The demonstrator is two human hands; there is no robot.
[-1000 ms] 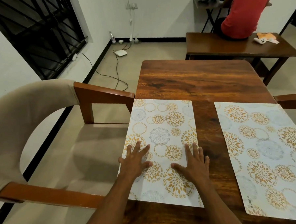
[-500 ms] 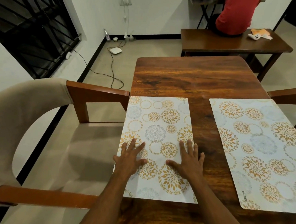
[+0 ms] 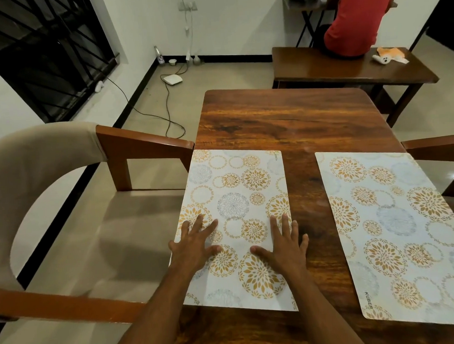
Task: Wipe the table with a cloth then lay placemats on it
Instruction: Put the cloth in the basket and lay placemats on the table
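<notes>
Two white placemats with gold and grey flower circles lie on the dark wooden table (image 3: 291,118). The left placemat (image 3: 237,197) sits along the table's left edge, its left side slightly over the edge. My left hand (image 3: 195,244) lies flat on its near left part, fingers spread. My right hand (image 3: 283,243) presses flat on its near right edge, the outer fingers reaching onto bare wood. The right placemat (image 3: 397,231) lies apart from both hands. No cloth is on this table.
A beige padded armchair (image 3: 41,165) with wooden arms stands against the table's left side. Another chair's arm (image 3: 440,145) shows at the right. Behind, a wooden bench (image 3: 346,65) holds an orange and white cloth (image 3: 389,55), and a person in red sits there. Cables lie on the floor.
Both hands stay flat on the left placemat and have spread slightly further apart. The view has tilted a little; the mats keep their places.
</notes>
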